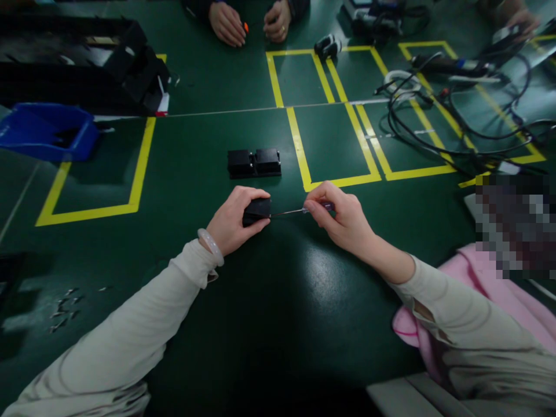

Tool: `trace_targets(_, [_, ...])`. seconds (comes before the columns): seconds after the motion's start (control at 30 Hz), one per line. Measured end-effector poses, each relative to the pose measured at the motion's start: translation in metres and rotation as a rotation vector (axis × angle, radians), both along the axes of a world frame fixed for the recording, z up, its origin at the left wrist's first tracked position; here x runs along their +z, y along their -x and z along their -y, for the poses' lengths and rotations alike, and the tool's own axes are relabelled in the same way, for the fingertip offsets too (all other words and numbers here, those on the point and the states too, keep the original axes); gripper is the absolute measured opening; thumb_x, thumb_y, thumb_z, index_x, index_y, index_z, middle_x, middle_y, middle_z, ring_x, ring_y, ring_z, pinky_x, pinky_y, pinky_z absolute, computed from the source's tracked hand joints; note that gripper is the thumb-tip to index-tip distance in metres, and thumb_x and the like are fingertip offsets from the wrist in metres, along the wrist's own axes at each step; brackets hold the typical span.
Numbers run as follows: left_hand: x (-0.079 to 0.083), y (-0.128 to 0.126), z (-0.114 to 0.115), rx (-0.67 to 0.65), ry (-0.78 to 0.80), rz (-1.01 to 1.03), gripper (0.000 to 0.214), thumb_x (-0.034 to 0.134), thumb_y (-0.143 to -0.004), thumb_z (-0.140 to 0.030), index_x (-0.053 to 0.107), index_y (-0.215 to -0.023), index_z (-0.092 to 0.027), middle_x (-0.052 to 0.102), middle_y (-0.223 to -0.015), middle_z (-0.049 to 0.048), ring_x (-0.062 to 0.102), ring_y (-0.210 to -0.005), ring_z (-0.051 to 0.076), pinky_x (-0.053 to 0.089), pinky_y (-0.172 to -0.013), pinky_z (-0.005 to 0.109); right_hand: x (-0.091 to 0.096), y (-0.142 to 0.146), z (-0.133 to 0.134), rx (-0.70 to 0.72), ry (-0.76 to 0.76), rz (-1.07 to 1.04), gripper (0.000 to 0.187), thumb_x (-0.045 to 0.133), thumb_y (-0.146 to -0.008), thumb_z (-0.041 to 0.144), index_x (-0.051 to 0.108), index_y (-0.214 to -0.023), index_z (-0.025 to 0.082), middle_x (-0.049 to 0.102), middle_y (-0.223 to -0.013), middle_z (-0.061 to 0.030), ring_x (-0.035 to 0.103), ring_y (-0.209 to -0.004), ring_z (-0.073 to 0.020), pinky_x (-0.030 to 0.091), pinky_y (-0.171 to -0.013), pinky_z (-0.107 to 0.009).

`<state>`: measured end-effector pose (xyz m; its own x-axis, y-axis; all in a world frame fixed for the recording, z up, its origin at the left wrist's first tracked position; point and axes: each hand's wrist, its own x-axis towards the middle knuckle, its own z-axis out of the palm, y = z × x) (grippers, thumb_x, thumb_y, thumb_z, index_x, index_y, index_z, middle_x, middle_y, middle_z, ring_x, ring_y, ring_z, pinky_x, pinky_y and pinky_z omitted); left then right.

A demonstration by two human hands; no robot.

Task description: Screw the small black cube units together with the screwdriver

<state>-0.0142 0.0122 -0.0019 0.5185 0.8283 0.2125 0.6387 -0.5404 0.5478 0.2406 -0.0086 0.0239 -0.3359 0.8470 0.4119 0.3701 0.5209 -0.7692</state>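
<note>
My left hand (234, 223) is closed around a small black block (257, 211) on the green table, fingers over its top and thumb along its near side. In my right hand (341, 214) is a thin screwdriver (289, 212), its handle pinched between thumb and fingers. The shaft points left, and its tip meets the right end of the block near a small shiny spot, perhaps a screw. Just beyond my left hand, two similar black blocks (254, 163) stand side by side, with small metal bits between them.
Several loose screws (63, 310) lie at the left. A blue bin (52, 133) and black trays (82, 66) stand at the back left. Black cables (434, 133) sprawl at the right, beyond a pink cloth (473, 278). Across the table rest another person's hands (228, 24). Yellow tape (343, 183) marks rectangles.
</note>
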Motion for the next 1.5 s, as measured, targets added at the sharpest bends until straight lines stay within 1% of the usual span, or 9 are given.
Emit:
trace_targets(0.13, [-0.0009, 0.0004, -0.0006, -0.006, -0.002, 0.003, 0.040, 0.064, -0.089, -0.031, 0.053, -0.126, -0.022, 0.058, -0.123, 0.0069, 0.057, -0.116, 0.025, 0.048, -0.103, 0.044, -0.0006, 0.0006, 0.0001, -0.018, -0.023, -0.018, 0.005, 0.054, -0.094, 0.019, 0.054, -0.099, 0.020, 0.060, -0.083, 0.0024, 0.057, -0.064, -0.0066, 0.044, -0.062, -0.021])
trace_targets(0.3, [-0.0011, 0.0004, -0.0012, -0.022, -0.020, 0.010, 0.040, 0.064, -0.090, -0.030, 0.053, -0.126, -0.021, 0.058, -0.122, 0.0071, 0.057, -0.116, 0.024, 0.048, -0.103, 0.043, -0.0020, 0.0000, -0.0002, -0.005, -0.001, 0.003, 0.012, 0.056, -0.097, 0.028, 0.054, -0.088, 0.020, 0.055, -0.069, 0.0060, 0.051, -0.056, -0.0053, 0.038, -0.055, -0.020])
trace_targets(0.5, [-0.0004, 0.0008, -0.0013, -0.019, -0.023, 0.009, 0.040, 0.065, -0.089, -0.030, 0.052, -0.126, -0.022, 0.058, -0.123, 0.0069, 0.057, -0.116, 0.024, 0.049, -0.102, 0.044, -0.0037, -0.0005, 0.0004, -0.011, -0.001, -0.031, 0.008, 0.054, -0.096, 0.021, 0.053, -0.104, 0.021, 0.056, -0.076, 0.0047, 0.053, -0.060, -0.0065, 0.043, -0.061, -0.022])
trace_targets(0.67, [-0.0003, 0.0006, -0.0012, -0.010, 0.002, 0.000, 0.040, 0.065, -0.089, -0.031, 0.052, -0.126, -0.022, 0.058, -0.123, 0.0073, 0.057, -0.116, 0.025, 0.049, -0.102, 0.046, -0.0030, -0.0002, -0.0005, 0.013, 0.032, -0.014, 0.011, 0.055, -0.098, 0.029, 0.052, -0.091, 0.021, 0.055, -0.070, 0.0062, 0.051, -0.055, -0.0054, 0.039, -0.056, -0.021])
trace_targets(0.83, [-0.0013, 0.0014, -0.0016, -0.010, 0.000, 0.001, 0.040, 0.064, -0.089, -0.032, 0.052, -0.127, -0.023, 0.058, -0.123, 0.0071, 0.057, -0.116, 0.026, 0.049, -0.103, 0.047, -0.0022, -0.0005, 0.0004, -0.019, -0.005, -0.016, 0.005, 0.053, -0.095, 0.021, 0.053, -0.101, 0.021, 0.056, -0.075, 0.0041, 0.055, -0.061, -0.0080, 0.043, -0.061, -0.023])
trace_targets(1.0, [-0.0008, 0.0015, -0.0008, -0.017, -0.013, 0.010, 0.041, 0.065, -0.089, -0.029, 0.052, -0.127, -0.022, 0.057, -0.123, 0.0073, 0.057, -0.116, 0.025, 0.049, -0.102, 0.044, -0.0022, -0.0005, 0.0007, 0.011, 0.027, -0.011, 0.008, 0.056, -0.097, 0.026, 0.053, -0.092, 0.021, 0.056, -0.070, 0.0060, 0.052, -0.055, -0.0056, 0.040, -0.056, -0.020])
trace_targets(1.2, [-0.0006, 0.0007, -0.0007, -0.019, -0.026, 0.010, 0.039, 0.064, -0.090, -0.030, 0.053, -0.126, -0.022, 0.059, -0.122, 0.0071, 0.057, -0.117, 0.025, 0.049, -0.103, 0.045, -0.0009, 0.0002, 0.0000, 0.004, 0.015, -0.033, 0.003, 0.054, -0.096, 0.023, 0.053, -0.097, 0.020, 0.057, -0.075, 0.0048, 0.053, -0.058, -0.0057, 0.041, -0.057, -0.021])
trace_targets(1.33, [-0.0005, 0.0001, -0.0004, -0.012, -0.017, 0.006, 0.039, 0.064, -0.090, -0.030, 0.052, -0.126, -0.022, 0.059, -0.123, 0.0072, 0.057, -0.118, 0.025, 0.048, -0.104, 0.046, -0.0013, -0.0002, -0.0015, 0.007, 0.014, -0.014, 0.012, 0.056, -0.097, 0.029, 0.053, -0.088, 0.020, 0.054, -0.066, 0.0066, 0.051, -0.055, -0.0054, 0.038, -0.055, -0.020])
trace_targets(1.5, [-0.0005, -0.0002, -0.0002, -0.022, -0.025, 0.015, 0.040, 0.064, -0.090, -0.029, 0.052, -0.127, -0.022, 0.059, -0.122, 0.0070, 0.057, -0.117, 0.024, 0.048, -0.103, 0.043, -0.0052, -0.0007, -0.0011, -0.018, 0.012, -0.055, 0.005, 0.053, -0.098, 0.026, 0.053, -0.098, 0.020, 0.057, -0.078, 0.0037, 0.054, -0.060, -0.0060, 0.041, -0.058, -0.021])
